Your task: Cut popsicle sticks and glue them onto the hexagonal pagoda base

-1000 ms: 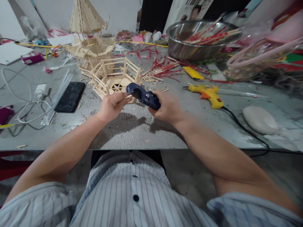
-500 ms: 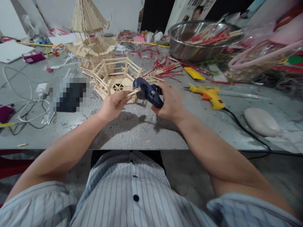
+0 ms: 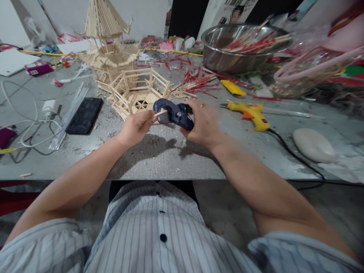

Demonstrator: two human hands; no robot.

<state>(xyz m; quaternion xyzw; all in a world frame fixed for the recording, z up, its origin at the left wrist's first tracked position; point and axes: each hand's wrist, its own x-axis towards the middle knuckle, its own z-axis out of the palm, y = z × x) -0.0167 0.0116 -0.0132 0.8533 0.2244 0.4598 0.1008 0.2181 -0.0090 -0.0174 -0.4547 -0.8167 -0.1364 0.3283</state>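
Note:
My left hand [image 3: 139, 127] pinches a thin wooden stick [image 3: 160, 113], its far end between the jaws of a dark blue pipe cutter [image 3: 178, 114]. Around the cutter's handles my right hand [image 3: 203, 123] is closed, wearing a ring. Just beyond both hands lies an open, railed frame of wooden sticks [image 3: 152, 77], with an opening in its floor. Behind it at the left stands a tiered stick pavilion [image 3: 106, 26] with a pointed roof. Whether the blade touches the stick, I cannot tell.
To the right lies a yellow glue gun [image 3: 253, 113] with a black cord. A steel basin [image 3: 213, 57] holds red-wrapped sticks, and more red sticks [image 3: 196, 81] are strewn before it. A phone [image 3: 84, 115], clear glue sticks [image 3: 69, 117] and a white charger [image 3: 49, 107] lie left.
The cutter has shifted left towards my left hand, so its jaws now surround the stick's end. My left hand has hardly moved.

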